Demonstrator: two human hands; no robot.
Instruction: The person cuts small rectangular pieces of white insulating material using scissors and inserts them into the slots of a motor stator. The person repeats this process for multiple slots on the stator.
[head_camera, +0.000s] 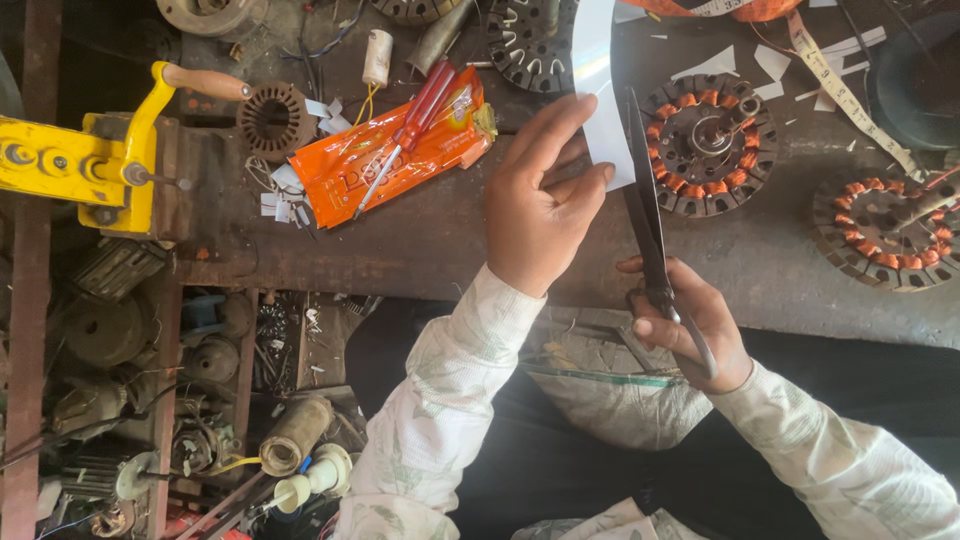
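Head view: left hand (540, 200) pinches white paper strip (600, 95) above bench (440, 240). Right hand (690, 325) grips black scissors (648, 215), blades along strip's right edge. Copper-wound stator (708, 145) just right of strip; orange packet (390, 150) left of strip.

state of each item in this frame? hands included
left hand: pinching the white strip
white strip: upright, partly cut
right hand: gripping the scissors
scissors: blades against the strip
orange packet: lying flat, screwdriver on top
screwdriver: lying loose
tape measure: unrolled
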